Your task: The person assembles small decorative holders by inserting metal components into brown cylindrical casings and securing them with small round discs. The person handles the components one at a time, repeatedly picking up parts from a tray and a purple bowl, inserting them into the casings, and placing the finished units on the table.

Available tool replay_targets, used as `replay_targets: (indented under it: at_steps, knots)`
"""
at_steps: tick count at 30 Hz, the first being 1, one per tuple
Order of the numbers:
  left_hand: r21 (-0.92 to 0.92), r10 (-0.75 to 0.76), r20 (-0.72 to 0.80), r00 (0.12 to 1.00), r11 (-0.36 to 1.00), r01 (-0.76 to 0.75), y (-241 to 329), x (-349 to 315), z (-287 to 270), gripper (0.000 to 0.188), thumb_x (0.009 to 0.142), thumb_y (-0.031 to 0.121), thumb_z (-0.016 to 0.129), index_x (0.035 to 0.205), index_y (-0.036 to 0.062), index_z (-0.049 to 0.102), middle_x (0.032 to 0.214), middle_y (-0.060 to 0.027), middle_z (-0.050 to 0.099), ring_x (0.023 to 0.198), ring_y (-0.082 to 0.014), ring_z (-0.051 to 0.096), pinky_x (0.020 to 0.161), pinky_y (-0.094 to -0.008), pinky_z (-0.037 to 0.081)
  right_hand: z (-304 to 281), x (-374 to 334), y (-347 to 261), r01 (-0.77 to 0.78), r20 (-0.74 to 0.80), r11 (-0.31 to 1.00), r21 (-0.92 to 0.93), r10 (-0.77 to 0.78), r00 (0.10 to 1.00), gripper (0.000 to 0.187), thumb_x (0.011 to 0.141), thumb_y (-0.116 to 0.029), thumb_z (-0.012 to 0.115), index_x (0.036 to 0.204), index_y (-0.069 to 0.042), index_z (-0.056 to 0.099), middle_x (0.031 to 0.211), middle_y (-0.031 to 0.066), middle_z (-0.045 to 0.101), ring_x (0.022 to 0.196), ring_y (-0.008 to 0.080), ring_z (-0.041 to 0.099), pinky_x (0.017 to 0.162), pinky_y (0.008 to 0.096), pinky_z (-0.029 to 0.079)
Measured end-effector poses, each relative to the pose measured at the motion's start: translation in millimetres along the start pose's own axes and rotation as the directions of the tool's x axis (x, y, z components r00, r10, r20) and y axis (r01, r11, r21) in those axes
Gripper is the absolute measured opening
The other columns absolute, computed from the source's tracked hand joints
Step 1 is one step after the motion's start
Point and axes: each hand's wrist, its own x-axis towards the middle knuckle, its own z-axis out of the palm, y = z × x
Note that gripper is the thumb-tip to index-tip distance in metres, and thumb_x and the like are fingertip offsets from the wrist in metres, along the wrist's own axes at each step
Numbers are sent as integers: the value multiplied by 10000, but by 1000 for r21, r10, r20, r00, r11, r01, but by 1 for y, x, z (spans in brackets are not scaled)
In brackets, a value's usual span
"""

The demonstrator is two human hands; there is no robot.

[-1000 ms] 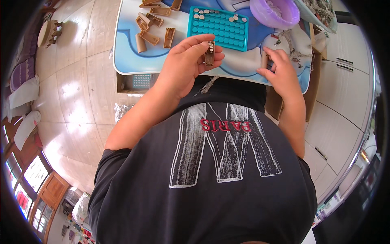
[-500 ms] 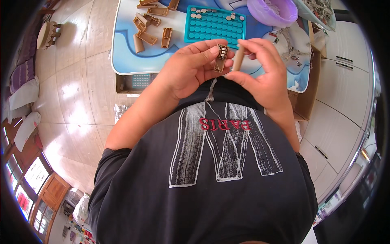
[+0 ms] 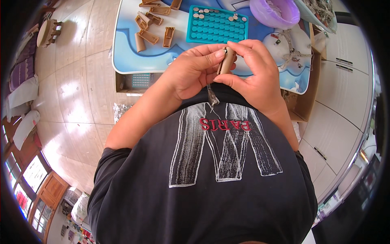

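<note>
In front of my chest, above the table's near edge, my left hand [image 3: 189,71] is closed around a small brown plastic case. Its inside, which held several small silvery round cells, is now hidden. Against that case, my right hand [image 3: 258,67] presses a smooth tan cover [image 3: 228,61], pinched between thumb and fingers. The cover lies over the case's open side, with a dark gap along its left edge; whether it has latched I cannot tell. A bundle of thin wires [image 3: 212,95] hangs below my hands.
On the blue-and-white table [image 3: 126,57] lie several open brown case halves [image 3: 149,37] at left. Behind my hands is a teal tray [image 3: 217,30] with silvery button cells [image 3: 201,16]. A purple bowl [image 3: 280,22] and wired parts [image 3: 290,53] are at right.
My right hand has moved left and brought the tan cover onto the case in my left hand. The cells inside are now covered. The wire bundle hangs slightly lower.
</note>
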Motion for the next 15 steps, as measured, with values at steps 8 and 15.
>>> replay_targets:
  at_steps: [8, 15]
  knots:
    - [-15, -12, -7, 1000, 1000, 12, -4, 3, -2, 258, 900, 162, 561, 1098, -2, 575, 929, -85, 636, 869, -161, 631, 761, -276, 535, 2, -2, -1, -27, 56, 1000, -16, 28, 998, 565, 575, -289, 808, 1026, -11, 610, 910, 81, 563, 758, 233, 561, 666, 321, 467]
    - [206, 23, -55, 998, 978, -11, 2, -2, 12, 367, 904, 236, 559, 1173, -10, 519, 926, -74, 615, 810, -127, 599, 770, -262, 499, 2, -9, 14, -291, 134, 902, 319, 261, 956, 431, 735, -234, 746, 1058, 9, 599, 847, 80, 571, 705, 142, 556, 629, 258, 454]
